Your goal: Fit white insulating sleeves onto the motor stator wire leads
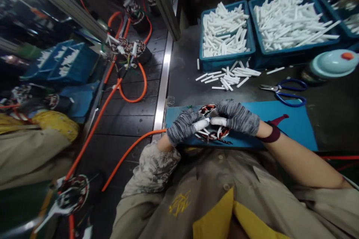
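Both hands wear grey striped knit gloves with white wrapping on the thumbs. My left hand and my right hand meet over a wound motor stator, whose copper-red windings and white sleeves show between and below them. Each hand is closed in a pinch, the thumb tips nearly touching. A small dark blue bit, perhaps a wire, shows between the thumbs; the rest of what they grip is hidden. Beneath lies a blue mat. An orange tube runs off from beside my left wrist.
Blue bins of white sleeves stand at the back, with loose white sleeves before them. Blue-handled scissors and a light-blue-lidded container are at right. Left, past a metal rail, a conveyor carries more stators.
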Tool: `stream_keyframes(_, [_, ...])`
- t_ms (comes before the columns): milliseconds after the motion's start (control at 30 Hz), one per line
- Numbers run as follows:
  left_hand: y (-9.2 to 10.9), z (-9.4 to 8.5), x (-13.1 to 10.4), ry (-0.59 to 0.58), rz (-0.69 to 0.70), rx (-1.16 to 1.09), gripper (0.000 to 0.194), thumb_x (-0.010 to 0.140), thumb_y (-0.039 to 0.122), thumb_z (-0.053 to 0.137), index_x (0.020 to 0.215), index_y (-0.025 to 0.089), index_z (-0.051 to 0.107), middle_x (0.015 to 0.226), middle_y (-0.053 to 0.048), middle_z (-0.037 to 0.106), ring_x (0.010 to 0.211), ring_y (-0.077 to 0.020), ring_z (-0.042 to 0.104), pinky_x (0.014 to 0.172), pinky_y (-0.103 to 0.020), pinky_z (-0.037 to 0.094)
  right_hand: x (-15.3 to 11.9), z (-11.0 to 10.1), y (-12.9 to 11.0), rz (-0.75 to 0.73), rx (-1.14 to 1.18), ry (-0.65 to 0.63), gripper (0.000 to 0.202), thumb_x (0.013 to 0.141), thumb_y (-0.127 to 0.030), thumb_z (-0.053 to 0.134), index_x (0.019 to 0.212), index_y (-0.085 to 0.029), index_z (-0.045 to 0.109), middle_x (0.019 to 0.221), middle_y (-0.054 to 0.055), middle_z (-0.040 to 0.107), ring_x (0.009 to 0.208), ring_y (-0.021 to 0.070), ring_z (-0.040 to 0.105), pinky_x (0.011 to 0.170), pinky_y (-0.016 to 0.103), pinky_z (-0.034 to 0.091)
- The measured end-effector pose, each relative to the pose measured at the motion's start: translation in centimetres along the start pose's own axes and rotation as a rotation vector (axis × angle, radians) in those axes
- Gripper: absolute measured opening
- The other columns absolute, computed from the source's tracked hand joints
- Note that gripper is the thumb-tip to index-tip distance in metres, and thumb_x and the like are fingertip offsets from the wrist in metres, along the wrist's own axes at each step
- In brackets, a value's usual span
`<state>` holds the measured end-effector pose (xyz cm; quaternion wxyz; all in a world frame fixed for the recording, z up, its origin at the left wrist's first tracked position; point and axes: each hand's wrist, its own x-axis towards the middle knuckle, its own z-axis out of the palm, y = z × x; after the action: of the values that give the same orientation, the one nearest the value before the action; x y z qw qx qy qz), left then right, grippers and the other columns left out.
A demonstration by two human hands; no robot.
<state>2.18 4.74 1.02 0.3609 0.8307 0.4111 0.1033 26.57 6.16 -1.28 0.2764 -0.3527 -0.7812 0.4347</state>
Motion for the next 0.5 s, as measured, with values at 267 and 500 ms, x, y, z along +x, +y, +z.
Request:
stream_keyframes(267, [3.6,0.9,2.7,-0.051,-0.111,0.482,0.045,0.099,0.060,0.055,0.117,0.025,0.078,0.107,-0.006,0.077,0.104,-0.0271,0.066,0.106,-0.051,0.043,-2.1,-2.0,1.7,0.044,0.089,0.187,0.035,0.088,-0.057,0.075,0.097,-0.023,0.078,0.095,0.005,0.077,0.090,0.0245,0.071,0.089,0.042,0.058])
stream_keyframes(500, [0.3,0.4,-0.9,0.098,0.240,0.366,0.093,0.083,0.082,0.063,0.149,0.017,0.058,0.132,-0.014,0.073,0.116,-0.0311,0.068,0.104,-0.043,0.049,-5.8,-1.7,1.5,0.301,0.195,0.176,0.053,0.075,-0.069,0.083,0.098,-0.022,0.075,0.097,0.006,0.078,0.091,0.0260,0.072,0.088,0.041,0.059])
